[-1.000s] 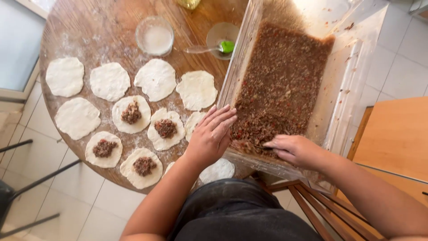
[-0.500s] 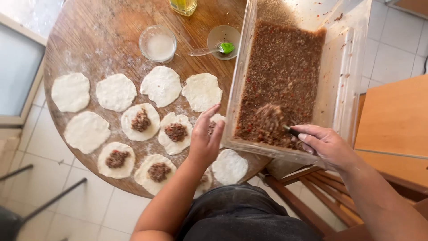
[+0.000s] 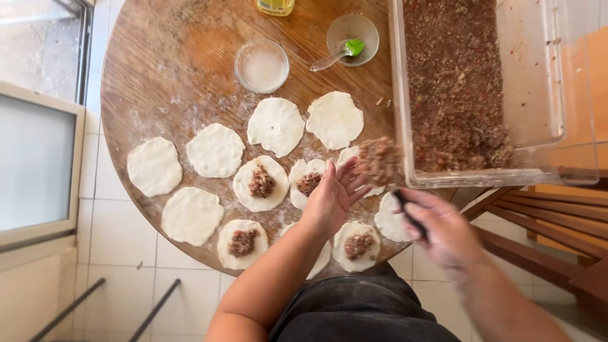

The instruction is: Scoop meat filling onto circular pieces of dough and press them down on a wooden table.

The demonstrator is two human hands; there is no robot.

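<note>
A crumbly brown lump of minced filling (image 3: 379, 159) is being carried on a dark-handled utensil (image 3: 408, 214) gripped by the blurred right hand (image 3: 443, 231); the left hand (image 3: 332, 197) is being held spread beside it.

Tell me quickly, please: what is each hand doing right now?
Left hand: open, fingers spread, holding nothing, above the dough rounds.
Right hand: closed on a dark utensil handle carrying a clump of meat filling.

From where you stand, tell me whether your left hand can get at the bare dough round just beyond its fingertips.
Probably yes. The left hand hovers open over the table, and the bare dough round lies just past its fingertips with nothing between them.
</note>
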